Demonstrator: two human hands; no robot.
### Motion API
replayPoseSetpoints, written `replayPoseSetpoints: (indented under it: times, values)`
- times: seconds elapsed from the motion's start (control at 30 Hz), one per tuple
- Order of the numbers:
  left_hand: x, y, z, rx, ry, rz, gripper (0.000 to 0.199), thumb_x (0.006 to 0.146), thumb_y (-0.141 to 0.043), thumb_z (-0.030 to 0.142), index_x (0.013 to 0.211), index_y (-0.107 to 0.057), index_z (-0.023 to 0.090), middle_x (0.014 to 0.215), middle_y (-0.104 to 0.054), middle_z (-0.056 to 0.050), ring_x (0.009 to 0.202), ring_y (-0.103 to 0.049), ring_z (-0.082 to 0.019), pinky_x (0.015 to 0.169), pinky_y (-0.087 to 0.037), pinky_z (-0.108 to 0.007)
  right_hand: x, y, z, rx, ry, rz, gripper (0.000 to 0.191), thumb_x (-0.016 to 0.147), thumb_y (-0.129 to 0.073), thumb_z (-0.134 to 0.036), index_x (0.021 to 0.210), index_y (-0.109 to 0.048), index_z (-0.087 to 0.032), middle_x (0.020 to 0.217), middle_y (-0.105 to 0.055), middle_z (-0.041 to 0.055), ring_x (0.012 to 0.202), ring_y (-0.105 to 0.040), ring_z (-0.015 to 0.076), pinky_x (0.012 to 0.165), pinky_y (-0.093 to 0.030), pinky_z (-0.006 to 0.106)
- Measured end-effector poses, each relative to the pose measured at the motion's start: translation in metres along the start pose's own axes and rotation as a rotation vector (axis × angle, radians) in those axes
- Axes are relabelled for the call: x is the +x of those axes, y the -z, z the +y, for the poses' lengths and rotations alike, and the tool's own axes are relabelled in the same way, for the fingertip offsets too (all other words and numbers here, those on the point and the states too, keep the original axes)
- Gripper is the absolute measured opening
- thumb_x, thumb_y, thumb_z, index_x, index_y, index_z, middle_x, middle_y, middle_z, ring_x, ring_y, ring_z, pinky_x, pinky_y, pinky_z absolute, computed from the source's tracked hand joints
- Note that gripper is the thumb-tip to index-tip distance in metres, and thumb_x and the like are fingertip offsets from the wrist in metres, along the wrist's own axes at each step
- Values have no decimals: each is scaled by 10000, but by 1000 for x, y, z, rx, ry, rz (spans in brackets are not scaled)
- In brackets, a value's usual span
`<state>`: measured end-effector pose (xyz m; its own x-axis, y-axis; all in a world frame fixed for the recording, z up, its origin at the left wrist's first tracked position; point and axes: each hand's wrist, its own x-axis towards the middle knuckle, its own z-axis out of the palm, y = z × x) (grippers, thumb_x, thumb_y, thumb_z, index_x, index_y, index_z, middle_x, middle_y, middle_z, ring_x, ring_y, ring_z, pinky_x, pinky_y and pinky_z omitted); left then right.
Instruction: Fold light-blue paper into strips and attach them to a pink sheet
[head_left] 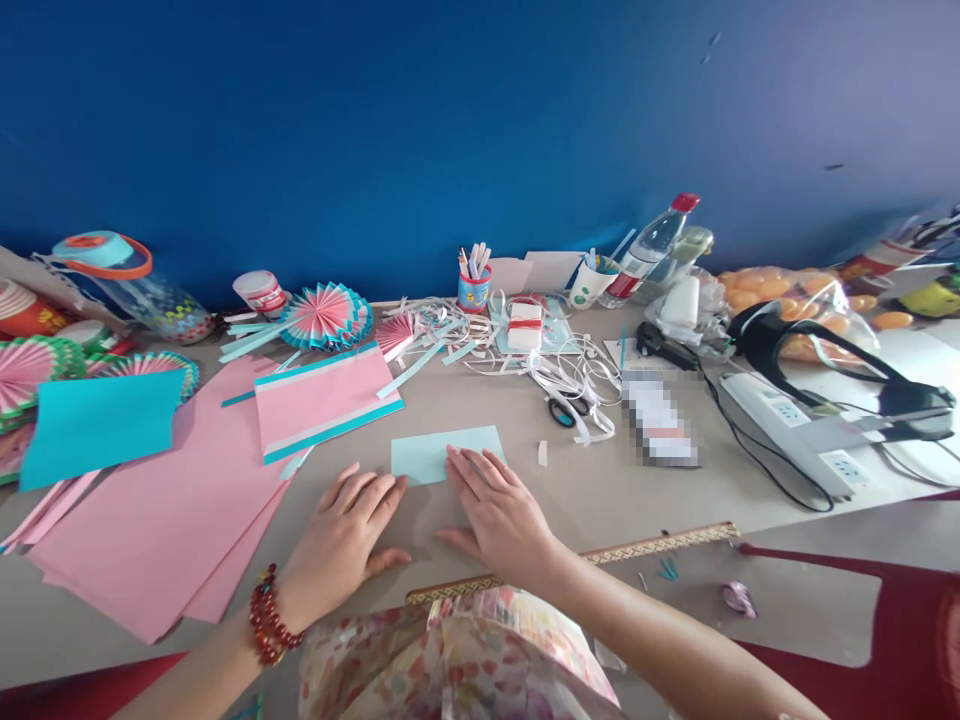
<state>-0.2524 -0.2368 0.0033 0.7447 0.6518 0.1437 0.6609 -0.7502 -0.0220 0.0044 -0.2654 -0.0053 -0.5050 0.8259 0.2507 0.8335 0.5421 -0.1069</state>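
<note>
A small pale blue paper (424,453) lies flat on the grey table (600,480) in front of me. My right hand (499,510) rests with its fingers spread over the paper's right part. Beside the paper's lower left corner is my left hand (346,535), palm down, fingers apart, a red bead bracelet on its wrist. Neither hand grips anything. Just behind my left hand lies a pink sheet with blue and white edge strips (322,400). Large pink sheets (172,510) spread out at the left, with a teal sheet (105,425) over their upper left part.
Folded paper rosettes (328,316) and a clear water jug (161,300) stand at the back left. Scissors (568,410) lie among white strips near a pen cup (474,290). A tilted bottle (649,250), power strip (787,430) and black-strapped headset (900,395) are at the right.
</note>
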Motion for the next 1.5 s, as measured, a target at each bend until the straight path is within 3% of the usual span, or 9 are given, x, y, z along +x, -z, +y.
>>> replayPoseSetpoints:
  times: [0.23,0.37,0.53,0.73,0.87,1.03,1.17,1.37,1.5]
  values:
    - [-7,-10,-7,-61,-8,38,658,922,-524,543,1469,-399,199,1242,-587,-99,1153,-522,-280,1092,-352,-473,-35,17,33,-103,-84,-2,615,931,-521,-518,1415,-481,-141,1481,-463,110,1331,-413,276,1120,-348,465]
    - [-2,-16,-15,-127,12,57,456,973,-483,422,1386,-498,227,1219,-585,-98,1147,-531,-273,999,-449,-432,-13,20,30,-156,-100,13,422,893,-620,-453,1221,-619,-188,1385,-554,91,1234,-470,259,1101,-356,427]
    - [7,-15,-20,-209,5,54,306,1007,-418,285,1252,-598,248,1131,-613,-72,1066,-580,-219,885,-516,-341,26,12,19,-179,109,-107,102,927,-566,-238,971,-644,-189,961,-659,59,872,-560,209,733,-475,347]
    - [-9,-12,-22,-138,24,77,318,994,-438,221,1272,-593,225,1198,-639,-82,1074,-590,-222,921,-512,-372,27,6,25,-175,218,-146,116,872,-546,-107,800,-612,-171,810,-614,66,726,-526,186,533,-366,282]
    - [-16,-2,-19,-324,178,194,245,997,-428,216,1078,-659,204,1107,-673,-75,1003,-634,-192,884,-529,-322,26,6,35,-22,93,-11,206,915,-489,-158,748,-608,-183,761,-620,37,679,-556,151,566,-406,252]
    - [15,13,7,-504,173,223,325,996,-465,301,1309,-517,232,1211,-657,-65,1095,-637,-170,909,-540,-261,36,15,23,530,-202,249,249,972,-425,-228,855,-643,-204,842,-667,44,722,-630,136,646,-503,226]
    - [49,21,21,-364,81,320,568,970,-506,368,1468,-329,161,1367,-558,-141,1256,-542,-249,1000,-512,-368,43,19,-1,773,-197,292,249,996,-406,-246,1126,-613,-201,1086,-665,88,892,-669,141,732,-560,216]
    - [67,32,5,-311,121,348,426,965,-384,117,1370,-475,213,1193,-679,-82,1090,-650,-197,919,-552,-343,38,19,-5,765,-125,322,350,1001,-382,-246,1333,-489,-222,1286,-578,132,1073,-644,180,814,-579,268]
    - [67,32,-4,-161,47,352,472,899,-367,9,1313,-525,171,1201,-677,-95,1130,-629,-201,947,-537,-354,30,23,7,430,35,408,383,945,-489,-179,1323,-510,-237,1188,-646,103,1016,-640,195,835,-555,324]
